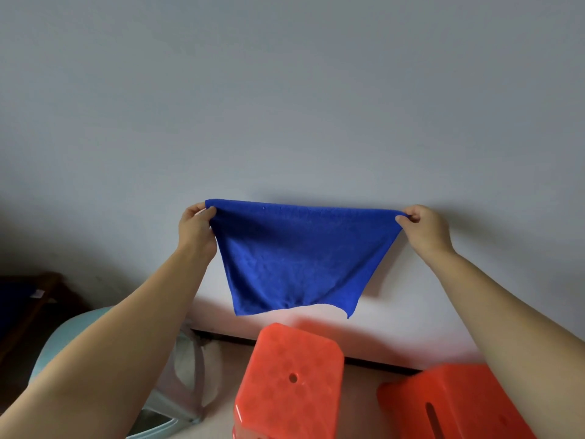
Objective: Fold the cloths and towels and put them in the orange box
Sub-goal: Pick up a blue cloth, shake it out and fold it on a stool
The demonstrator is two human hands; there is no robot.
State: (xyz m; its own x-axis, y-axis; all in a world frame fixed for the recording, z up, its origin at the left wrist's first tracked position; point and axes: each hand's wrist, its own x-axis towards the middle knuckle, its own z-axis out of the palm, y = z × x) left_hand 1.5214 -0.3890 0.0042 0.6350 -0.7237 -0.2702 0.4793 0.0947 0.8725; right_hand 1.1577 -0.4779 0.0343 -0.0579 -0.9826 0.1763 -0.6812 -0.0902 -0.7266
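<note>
Blue microfibre fills the middle of the view: a blue cloth [294,258] hangs in the air, stretched out flat in front of a pale grey wall [285,90]. Its top edge runs taut and almost level between two raised hands, and the lower edge hangs loose, slightly wavy, with the bottom right corner dipping lowest.

The left hand [197,231] grips the upper left corner, its fingers [202,208] curled over and pinching the fabric against the thumb. The right hand [425,228] holds the upper right corner the same way, fingers pressed together on a small tuck of cloth. Both bare forearms reach up from the bottom corners of the view.

Below the cloth and clear of it stands an orange plastic stool [289,381] with a round hole in its seat, on a light floor [221,391]. Just to its right, near the lower right corner, sits an orange box [456,407] with a dark slot in its side; the right forearm crosses in front of part of it. At the lower left, behind the left forearm, a pale green plastic chair [177,391] shows partly, and a dark wooden piece of furniture [31,308] sits at the far left edge.
</note>
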